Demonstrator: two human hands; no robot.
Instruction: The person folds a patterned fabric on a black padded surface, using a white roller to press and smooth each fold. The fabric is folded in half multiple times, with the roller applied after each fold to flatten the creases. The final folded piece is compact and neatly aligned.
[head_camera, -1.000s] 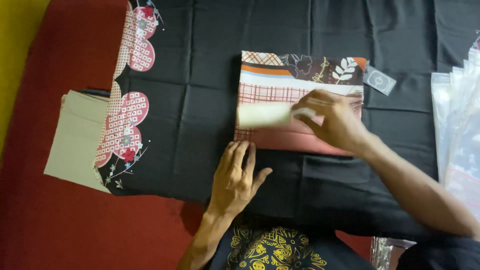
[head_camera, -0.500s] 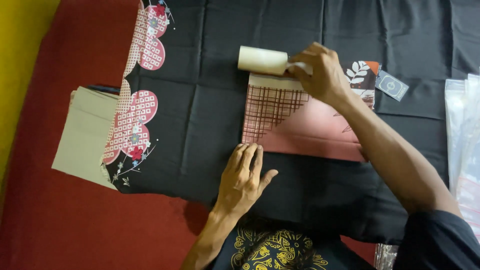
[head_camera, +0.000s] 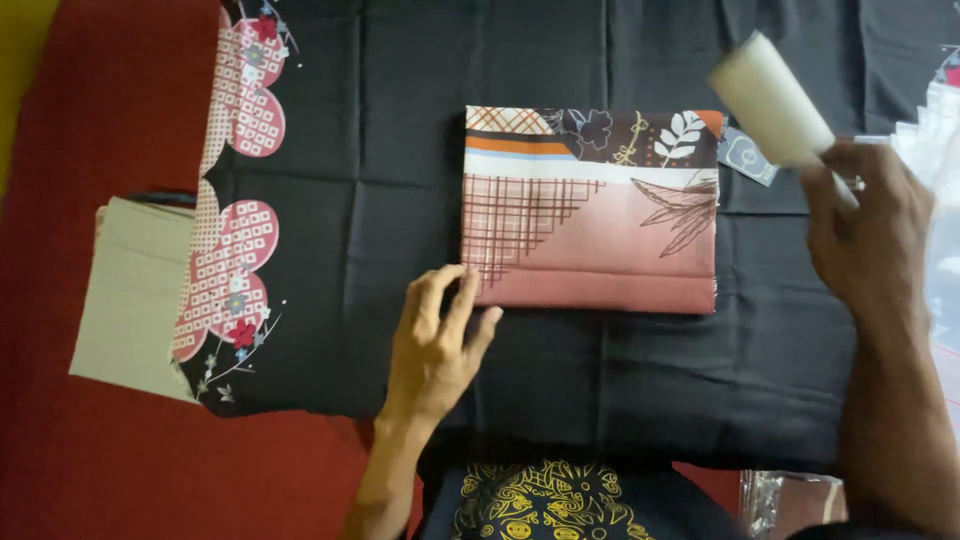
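- Across the red floor, spread flat: black cloth with pink scalloped flower border along its left edge.
- At the cloth's centre, lying squared and smooth: folded patterned fabric, pink with brown grid and leaf print, small tag touching its upper right corner.
- Partly under the border at left: beige folded stack.
- At far right edge: clear plastic bags, none yet around the folded piece, so packing looks still ahead.
- Beside the fabric's lower left corner: left hand, fingers loosely spread, gripping nothing, fingertips touching the corner.
- Raised off to the right, clear of the fabric: right hand closed around the handle of a white lint roller; rolling appears finished.
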